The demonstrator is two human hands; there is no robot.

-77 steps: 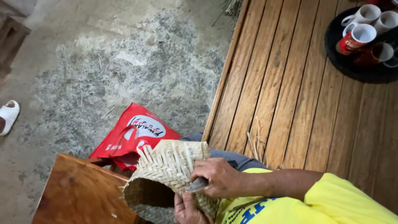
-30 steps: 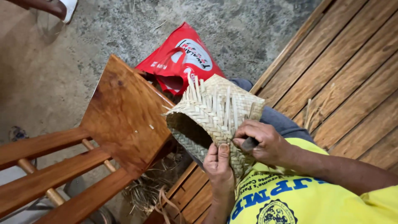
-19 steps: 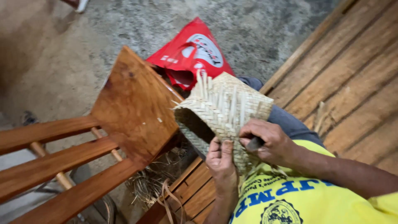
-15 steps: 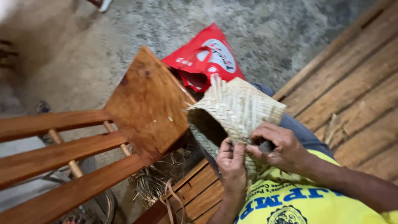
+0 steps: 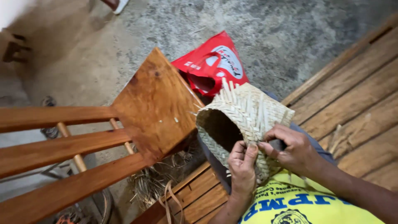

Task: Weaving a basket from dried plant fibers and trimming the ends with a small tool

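A small woven basket of pale straw lies on my lap, its dark opening turned left and loose strip ends sticking up from its rim. My left hand pinches the basket's near rim at the opening. My right hand rests against the basket's side, its fingers closed round a short dark tool. Most of the tool is hidden by the fingers. I wear a yellow printed shirt.
A wooden chair with slatted back lies close on the left, touching the basket's side. A red plastic bag sits on the concrete floor behind the basket. Loose straw strips lie under the chair. A wooden plank platform runs on the right.
My view has swung left from the plank platform to the chair. Both hands have stayed on the basket; the left hand has shifted up to the rim at the opening.
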